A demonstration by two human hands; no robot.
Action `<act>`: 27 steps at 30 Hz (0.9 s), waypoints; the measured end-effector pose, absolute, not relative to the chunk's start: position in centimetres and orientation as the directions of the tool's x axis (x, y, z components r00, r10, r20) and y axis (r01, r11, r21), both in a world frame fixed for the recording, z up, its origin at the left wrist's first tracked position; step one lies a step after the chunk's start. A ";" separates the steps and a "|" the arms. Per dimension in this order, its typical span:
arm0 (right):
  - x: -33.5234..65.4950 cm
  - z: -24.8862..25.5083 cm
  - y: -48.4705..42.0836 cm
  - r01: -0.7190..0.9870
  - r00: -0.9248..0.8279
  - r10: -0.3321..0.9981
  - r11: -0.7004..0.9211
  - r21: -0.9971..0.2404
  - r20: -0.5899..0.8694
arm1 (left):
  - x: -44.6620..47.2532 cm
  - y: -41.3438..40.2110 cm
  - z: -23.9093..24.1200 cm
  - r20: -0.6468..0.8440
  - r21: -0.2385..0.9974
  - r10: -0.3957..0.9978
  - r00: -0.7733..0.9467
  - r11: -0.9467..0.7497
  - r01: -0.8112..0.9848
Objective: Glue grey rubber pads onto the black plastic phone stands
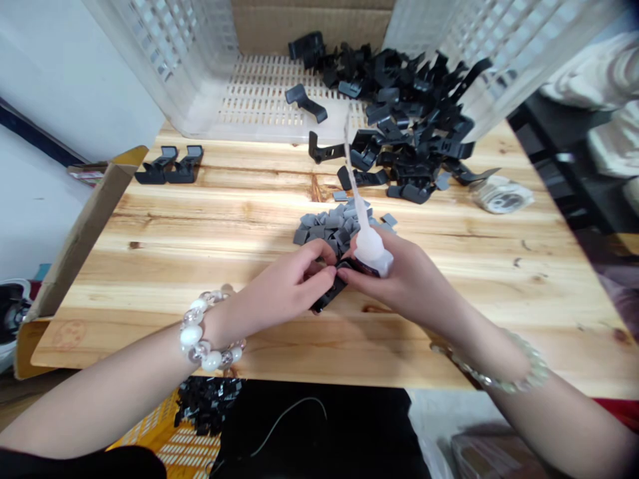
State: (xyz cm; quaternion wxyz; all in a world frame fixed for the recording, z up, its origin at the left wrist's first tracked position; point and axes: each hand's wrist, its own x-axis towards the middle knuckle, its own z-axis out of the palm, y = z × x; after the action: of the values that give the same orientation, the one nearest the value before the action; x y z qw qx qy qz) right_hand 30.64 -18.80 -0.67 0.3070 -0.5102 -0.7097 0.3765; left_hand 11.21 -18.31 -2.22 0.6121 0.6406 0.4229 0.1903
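Black part (pixel 330 297) near front edge of desk (pixel 224 233), elbow room toward left edge, part's long axis diagonal, front-left to back-right, left hand (pixel 299 276) pinching it, right hand (pixel 407 269) wrapped round white bottle (pixel 370 245)

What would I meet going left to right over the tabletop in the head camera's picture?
Two black clips → left hand at a black piece → right hand holding a white bottle → white roll.

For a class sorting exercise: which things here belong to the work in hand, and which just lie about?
Likely in use: held black clip, squeeze bottle, grey pads, loose black clips, crate.

Probably lying about: tape roll, cardboard box.
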 end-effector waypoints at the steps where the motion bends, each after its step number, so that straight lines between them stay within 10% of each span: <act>1: 30.7 -0.7 -18.8 0.492 -0.286 0.958 0.179 -0.852 0.036 | 11.2 -18.3 -2.2 -0.302 0.944 0.766 0.567 0.159 0.288; 12: 31.2 -0.8 -17.8 0.283 -0.247 0.960 -0.059 -0.957 -0.132 | 10.8 -17.3 -0.3 -0.340 0.939 0.770 0.540 0.312 0.146; 20: 31.4 -1.3 -17.0 0.035 -0.212 0.961 -0.177 -0.984 -0.180 | 9.7 -16.7 0.0 -0.081 0.972 0.850 0.520 -0.048 0.231; 27: 31.3 -0.8 -17.1 0.051 -0.185 0.966 -0.173 -0.984 -0.180 | 9.9 -17.0 -0.4 0.048 0.763 0.806 0.591 -0.411 0.499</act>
State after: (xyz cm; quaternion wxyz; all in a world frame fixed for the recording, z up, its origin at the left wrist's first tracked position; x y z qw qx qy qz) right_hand 31.35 -17.06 -0.83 0.3951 -0.5013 -0.5073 0.5790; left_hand 9.90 -17.01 -0.39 0.3655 0.8134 0.4008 0.2099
